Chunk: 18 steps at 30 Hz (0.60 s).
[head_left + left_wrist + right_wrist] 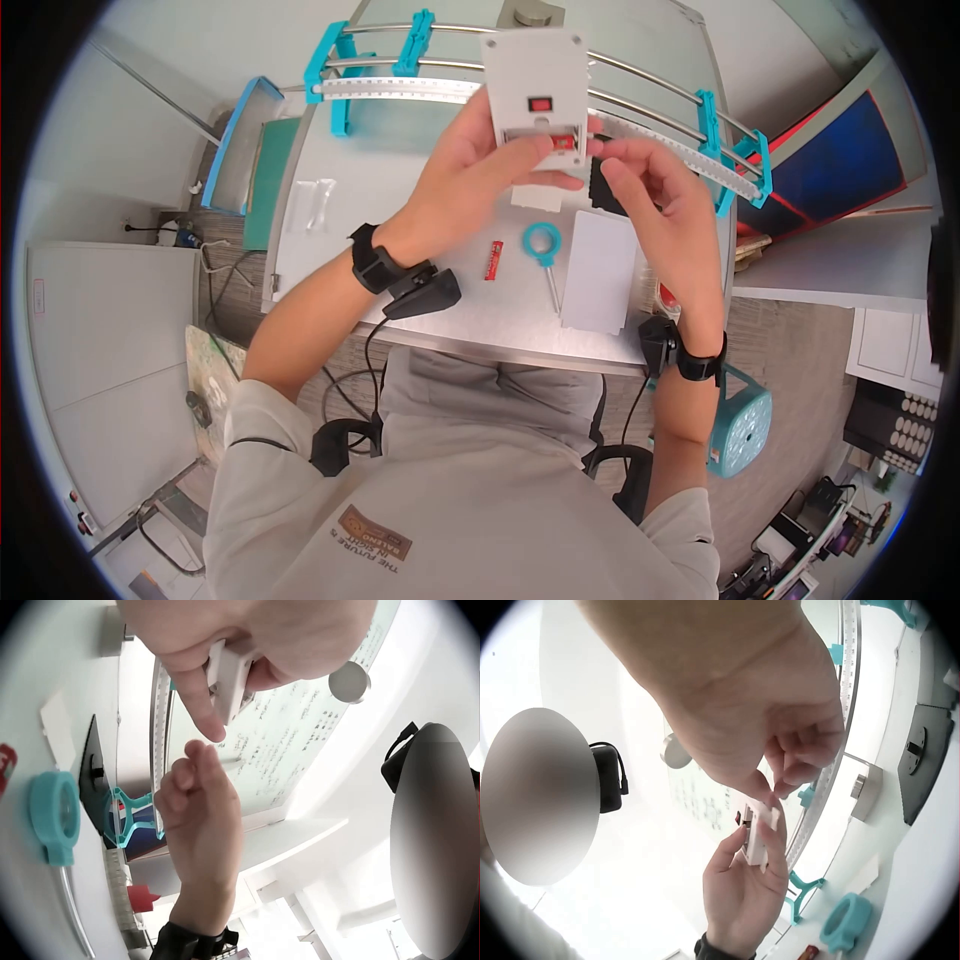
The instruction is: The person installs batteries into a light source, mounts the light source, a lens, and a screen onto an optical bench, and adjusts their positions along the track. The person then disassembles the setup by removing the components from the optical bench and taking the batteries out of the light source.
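My left hand point(455, 190) grips a white plastic box point(538, 75) with a red rocker switch point(540, 104) and an open battery compartment. Inside the compartment lies a red battery point(564, 143), with the left thumb over part of it. My right hand point(655, 185) is at the box's right edge, fingers curled and the thumb and forefinger tips together; nothing shows between them. In the right wrist view those fingertips overlap the end of the box point(754, 844). A second red battery point(493, 260) lies on the table below the hands.
Beside the loose battery lies a teal ring point(527, 245) on a metal rod. A white panel point(598, 270) and a black plate point(604, 190) are to its right. Behind the box stands a rail frame with teal brackets point(412, 45) and a ruler strip point(400, 90).
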Each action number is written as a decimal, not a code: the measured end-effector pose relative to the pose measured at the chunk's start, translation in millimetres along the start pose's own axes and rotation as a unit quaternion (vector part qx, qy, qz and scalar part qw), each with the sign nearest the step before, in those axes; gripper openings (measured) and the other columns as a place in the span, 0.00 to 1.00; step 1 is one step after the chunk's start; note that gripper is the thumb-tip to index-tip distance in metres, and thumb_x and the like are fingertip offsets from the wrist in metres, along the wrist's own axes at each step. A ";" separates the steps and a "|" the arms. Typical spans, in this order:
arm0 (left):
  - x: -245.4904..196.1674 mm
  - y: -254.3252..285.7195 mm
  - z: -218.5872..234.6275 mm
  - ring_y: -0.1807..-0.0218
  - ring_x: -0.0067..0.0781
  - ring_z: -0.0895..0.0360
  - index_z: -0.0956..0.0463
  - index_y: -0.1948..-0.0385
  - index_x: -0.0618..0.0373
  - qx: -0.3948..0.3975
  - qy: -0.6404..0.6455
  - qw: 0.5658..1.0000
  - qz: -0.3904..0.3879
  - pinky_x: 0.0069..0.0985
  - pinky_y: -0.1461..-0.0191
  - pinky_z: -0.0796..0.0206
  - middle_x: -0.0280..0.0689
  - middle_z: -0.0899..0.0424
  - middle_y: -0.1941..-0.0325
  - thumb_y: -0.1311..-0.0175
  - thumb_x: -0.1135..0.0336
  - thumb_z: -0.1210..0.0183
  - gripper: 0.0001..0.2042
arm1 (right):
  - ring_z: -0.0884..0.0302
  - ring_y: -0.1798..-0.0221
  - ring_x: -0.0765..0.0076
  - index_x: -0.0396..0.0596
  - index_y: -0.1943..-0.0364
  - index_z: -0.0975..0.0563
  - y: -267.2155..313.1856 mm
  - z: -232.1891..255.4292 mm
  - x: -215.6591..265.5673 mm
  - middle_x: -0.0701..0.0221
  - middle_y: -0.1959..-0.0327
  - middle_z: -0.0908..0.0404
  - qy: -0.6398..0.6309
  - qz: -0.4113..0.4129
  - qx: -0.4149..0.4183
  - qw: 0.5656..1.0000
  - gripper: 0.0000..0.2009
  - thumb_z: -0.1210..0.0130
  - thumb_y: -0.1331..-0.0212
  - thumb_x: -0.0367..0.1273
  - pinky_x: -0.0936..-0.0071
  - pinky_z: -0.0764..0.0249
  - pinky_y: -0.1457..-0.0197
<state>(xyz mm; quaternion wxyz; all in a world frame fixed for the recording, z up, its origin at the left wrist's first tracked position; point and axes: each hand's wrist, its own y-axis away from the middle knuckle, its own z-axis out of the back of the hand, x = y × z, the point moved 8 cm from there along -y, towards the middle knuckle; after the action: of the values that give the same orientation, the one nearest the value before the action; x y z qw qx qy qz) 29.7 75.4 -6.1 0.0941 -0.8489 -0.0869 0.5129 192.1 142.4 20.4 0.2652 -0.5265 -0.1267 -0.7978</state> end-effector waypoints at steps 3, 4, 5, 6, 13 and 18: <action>-12.7 -4.1 7.1 0.32 0.54 0.24 0.42 0.29 0.54 -0.014 -0.005 0.999 -0.045 0.44 0.38 0.21 0.55 0.25 0.32 0.23 0.69 0.52 0.23 | 0.28 0.72 0.82 0.45 0.57 0.15 5.9 -14.6 7.2 0.74 0.69 0.14 0.068 0.047 0.050 0.995 0.06 0.35 0.37 0.29 0.82 0.30 0.66; -14.9 -5.6 7.0 0.32 0.54 0.24 0.42 0.29 0.54 -0.016 -0.006 0.999 -0.046 0.44 0.38 0.21 0.55 0.25 0.32 0.23 0.69 0.52 0.23 | 0.23 0.70 0.74 0.46 0.60 0.14 8.3 -22.1 15.8 0.71 0.69 0.15 0.099 0.073 0.082 0.989 0.06 0.34 0.40 0.28 0.78 0.25 0.63; -18.1 -6.3 8.0 0.32 0.54 0.24 0.42 0.29 0.54 -0.022 -0.008 0.998 -0.052 0.45 0.37 0.22 0.55 0.25 0.32 0.23 0.68 0.52 0.23 | 0.23 0.70 0.74 0.46 0.60 0.14 9.6 -27.6 15.8 0.71 0.69 0.15 0.098 0.074 0.084 0.989 0.06 0.34 0.40 0.28 0.78 0.25 0.63; -20.6 -6.3 9.6 0.32 0.55 0.24 0.41 0.29 0.54 -0.026 -0.010 0.998 -0.058 0.45 0.37 0.22 0.56 0.25 0.32 0.23 0.68 0.52 0.23 | 0.22 0.66 0.70 0.48 0.61 0.14 15.2 -41.9 24.2 0.72 0.67 0.16 0.147 0.157 0.121 0.969 0.06 0.34 0.43 0.28 0.74 0.23 0.61; -15.7 -4.0 10.0 0.32 0.56 0.24 0.41 0.28 0.53 -0.014 -0.004 0.999 -0.050 0.45 0.37 0.22 0.56 0.25 0.32 0.23 0.67 0.52 0.23 | 0.24 0.52 0.63 0.51 0.64 0.15 41.7 -99.3 27.0 0.74 0.59 0.21 0.218 0.331 0.243 0.885 0.07 0.34 0.48 0.27 0.68 0.22 0.49; -12.6 -3.6 5.9 0.33 0.56 0.23 0.41 0.28 0.56 -0.030 0.014 0.999 -0.022 0.46 0.38 0.22 0.56 0.24 0.33 0.21 0.62 0.54 0.23 | 0.25 0.55 0.63 0.49 0.65 0.17 41.1 -103.5 22.6 0.73 0.61 0.21 0.237 0.338 0.258 0.874 0.05 0.35 0.46 0.28 0.68 0.24 0.47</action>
<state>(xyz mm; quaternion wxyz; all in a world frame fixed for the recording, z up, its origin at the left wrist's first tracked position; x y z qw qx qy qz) 18.5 76.2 2.9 0.0811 -0.8565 -0.1191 0.4955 128.1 52.0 -5.1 0.6668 -0.2451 -0.0754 -0.6997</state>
